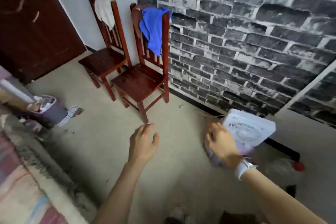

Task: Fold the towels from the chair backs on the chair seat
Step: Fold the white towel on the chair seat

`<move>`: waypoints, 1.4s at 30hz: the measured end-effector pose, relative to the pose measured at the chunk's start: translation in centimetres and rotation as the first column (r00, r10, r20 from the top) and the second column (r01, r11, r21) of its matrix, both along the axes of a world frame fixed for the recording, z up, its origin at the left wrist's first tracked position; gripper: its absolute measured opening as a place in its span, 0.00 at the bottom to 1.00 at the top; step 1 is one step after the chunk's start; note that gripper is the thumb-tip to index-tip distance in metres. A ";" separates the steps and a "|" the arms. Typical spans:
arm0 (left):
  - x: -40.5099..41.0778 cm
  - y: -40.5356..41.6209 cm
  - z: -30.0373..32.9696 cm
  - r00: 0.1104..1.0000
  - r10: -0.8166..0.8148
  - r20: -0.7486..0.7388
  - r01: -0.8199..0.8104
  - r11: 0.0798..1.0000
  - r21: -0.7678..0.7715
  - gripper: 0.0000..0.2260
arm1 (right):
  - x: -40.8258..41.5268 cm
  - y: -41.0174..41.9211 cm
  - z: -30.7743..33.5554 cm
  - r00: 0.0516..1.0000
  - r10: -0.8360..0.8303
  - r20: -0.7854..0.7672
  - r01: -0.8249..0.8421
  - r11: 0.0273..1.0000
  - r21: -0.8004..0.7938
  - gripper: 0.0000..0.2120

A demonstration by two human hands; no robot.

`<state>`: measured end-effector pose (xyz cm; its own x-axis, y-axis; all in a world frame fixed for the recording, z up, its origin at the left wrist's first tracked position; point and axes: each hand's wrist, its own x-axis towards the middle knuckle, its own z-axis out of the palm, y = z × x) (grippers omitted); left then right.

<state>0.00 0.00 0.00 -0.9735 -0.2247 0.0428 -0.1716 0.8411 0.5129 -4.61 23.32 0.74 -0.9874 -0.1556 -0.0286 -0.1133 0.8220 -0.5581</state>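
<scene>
Brick-patterned wallpaper (254,42) fills the right of the frame, meeting a pale wall and a dark wooden door (32,23) at upper left, above a bare concrete floor (172,178).

Two red-brown wooden chairs stand side by side against the walls in the upper middle. A white towel (104,12) hangs over the back of the far chair (101,60), while a blue towel (152,27) is draped over the back of the near chair (140,82), one end trailing down past the slats. A darker brown cloth (136,18) appears to hang beside the blue one, though it is hard to make out. Both seats lie bare, so no folding looks to have begun.

At lower centre, the person's left hand (143,143) reaches forward with fingers relaxed and spread, holding nothing. The right hand (220,143), a white band (243,166) at its wrist, hovers at lower right with fingers loosely curled and also holds nothing. It sits in front of a small white fan (251,129) on the floor. Both hands remain well apart from the chairs.

The towels look light, soft and limp. They would likely sag and bunch if lifted from the middle, so the better hold is probably a pinch at two top corners along the chair rail, letting the cloth hang flat before it is laid on the seat. A small purple bin (49,109) stands at left.
</scene>
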 end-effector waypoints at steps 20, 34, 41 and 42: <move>-2.5 -25.8 -5.6 0.871 0.424 0.248 -0.456 0.886 0.084 0.21 | -12.8 -27.4 -5.9 0.928 0.317 0.196 -0.325 0.946 0.004 0.13; -18.4 -44.1 -6.4 0.869 0.400 0.292 -0.452 0.881 0.137 0.17 | -28.6 -48.9 -5.8 0.857 0.401 0.323 -0.403 0.913 -0.062 0.13; -31.3 -52.5 -7.4 0.822 0.486 0.299 -0.548 0.817 0.178 0.16 | -42.6 -59.2 -7.1 0.832 0.442 0.335 -0.434 0.895 -0.103 0.13; -33.6 -54.0 -7.1 0.820 0.487 0.300 -0.549 0.816 0.178 0.17 | -44.9 -60.9 -7.0 0.829 0.451 0.330 -0.443 0.890 -0.106 0.13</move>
<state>-33.56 -54.03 -7.08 -0.6820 -0.6704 -0.2921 -0.6840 0.4435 0.5792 -49.52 -37.61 -6.27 -0.7399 -0.5825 -0.3365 -0.2668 0.7133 -0.6481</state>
